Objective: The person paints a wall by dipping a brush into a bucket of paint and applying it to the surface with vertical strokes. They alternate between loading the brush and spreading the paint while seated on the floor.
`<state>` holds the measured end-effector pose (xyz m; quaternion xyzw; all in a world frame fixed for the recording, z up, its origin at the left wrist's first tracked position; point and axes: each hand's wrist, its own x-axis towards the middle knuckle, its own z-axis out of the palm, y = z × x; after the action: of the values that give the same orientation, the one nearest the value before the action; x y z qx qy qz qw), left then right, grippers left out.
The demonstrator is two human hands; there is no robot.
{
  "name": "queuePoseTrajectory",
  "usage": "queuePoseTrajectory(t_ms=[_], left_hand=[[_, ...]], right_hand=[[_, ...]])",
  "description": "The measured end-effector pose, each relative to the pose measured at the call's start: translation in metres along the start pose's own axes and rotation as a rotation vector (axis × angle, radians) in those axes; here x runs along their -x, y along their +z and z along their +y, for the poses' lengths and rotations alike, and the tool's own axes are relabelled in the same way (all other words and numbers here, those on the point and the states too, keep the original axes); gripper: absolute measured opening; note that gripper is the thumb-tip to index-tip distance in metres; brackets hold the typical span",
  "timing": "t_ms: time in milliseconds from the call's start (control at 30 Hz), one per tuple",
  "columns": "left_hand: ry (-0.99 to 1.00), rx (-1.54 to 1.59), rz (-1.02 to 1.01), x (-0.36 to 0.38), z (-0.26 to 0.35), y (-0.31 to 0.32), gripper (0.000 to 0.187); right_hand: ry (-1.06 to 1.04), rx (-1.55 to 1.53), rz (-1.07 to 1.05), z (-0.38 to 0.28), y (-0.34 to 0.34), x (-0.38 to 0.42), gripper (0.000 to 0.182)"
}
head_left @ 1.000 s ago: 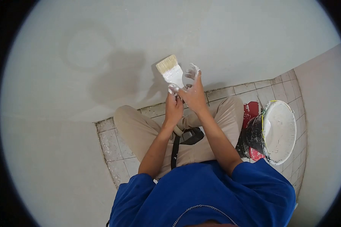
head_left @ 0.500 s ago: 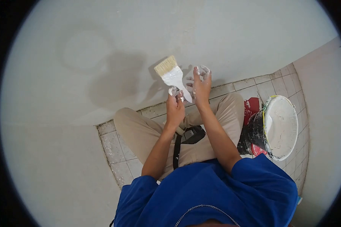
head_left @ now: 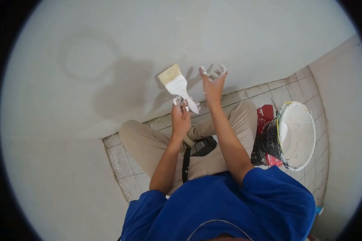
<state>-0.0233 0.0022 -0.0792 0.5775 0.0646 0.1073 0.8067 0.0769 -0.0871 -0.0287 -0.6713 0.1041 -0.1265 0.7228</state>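
A wide paintbrush (head_left: 176, 85) with pale bristles and a paint-coated white handle points up and to the left, in front of the wall. My left hand (head_left: 182, 116) is closed round its handle, with white paint on the thumb and fingers. To the right of the brush, my right hand (head_left: 213, 85) is raised with nothing in it, its paint-smeared fingers curved and apart. The two hands do not touch. Beside my right knee stands a black bucket (head_left: 270, 138) with a white, paint-coated inside.
The pale wall (head_left: 245, 40) rises directly ahead and meets another wall (head_left: 52, 180) at left. Paint-spotted tiles (head_left: 122, 158) cover the floor round my crossed legs. A red object (head_left: 265, 113) lies behind the bucket, partly hidden. At far right stands a further wall (head_left: 346, 104).
My right hand has moved away from the brush handle and its fingers have spread. My left hand has shifted slightly left and down with the paintbrush.
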Motion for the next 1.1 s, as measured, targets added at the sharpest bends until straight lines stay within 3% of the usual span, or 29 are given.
queuePoseTrajectory(t_ms=[100, 200, 300, 500, 600, 700, 800, 900, 1000, 1100], left_hand=[[-0.073, 0.137, 0.030, -0.001, 0.005, 0.003, 0.024], [-0.088, 0.170, -0.021, -0.002, 0.008, -0.002, 0.025], [-0.071, 0.151, -0.042, -0.003, 0.006, -0.006, 0.025], [-0.031, 0.276, -0.007, 0.000, 0.002, 0.000, 0.025], [-0.005, 0.358, 0.033, 0.000, -0.004, 0.005, 0.023], [0.039, 0.339, -0.009, 0.000, -0.003, 0.008, 0.021], [0.062, 0.312, -0.042, -0.001, -0.010, 0.011, 0.020], [0.061, 0.199, -0.016, 0.007, -0.008, 0.016, 0.021], [0.025, 0.103, 0.024, 0.014, -0.015, 0.016, 0.024], [0.049, 0.120, 0.004, 0.011, -0.012, 0.015, 0.021]], right_hand=[[-0.223, 0.036, 0.037, -0.009, -0.004, -0.011, 0.089], [-0.809, 0.292, 0.043, -0.003, 0.001, -0.024, 0.098], [-0.963, 0.494, 0.020, 0.020, 0.004, -0.051, 0.106], [-0.884, 0.582, 0.064, 0.050, -0.023, -0.082, 0.102], [-0.630, 0.502, 0.093, 0.053, -0.041, -0.074, 0.096], [-0.261, 0.323, -0.125, 0.043, -0.050, -0.048, 0.093], [-0.055, 0.233, -0.378, 0.014, -0.043, -0.010, 0.100], [-0.201, 0.240, -0.473, 0.003, -0.032, 0.025, 0.109], [-0.312, 0.362, -0.368, 0.005, -0.022, 0.031, 0.115], [-0.315, 0.260, -0.309, 0.013, -0.015, 0.025, 0.116]])
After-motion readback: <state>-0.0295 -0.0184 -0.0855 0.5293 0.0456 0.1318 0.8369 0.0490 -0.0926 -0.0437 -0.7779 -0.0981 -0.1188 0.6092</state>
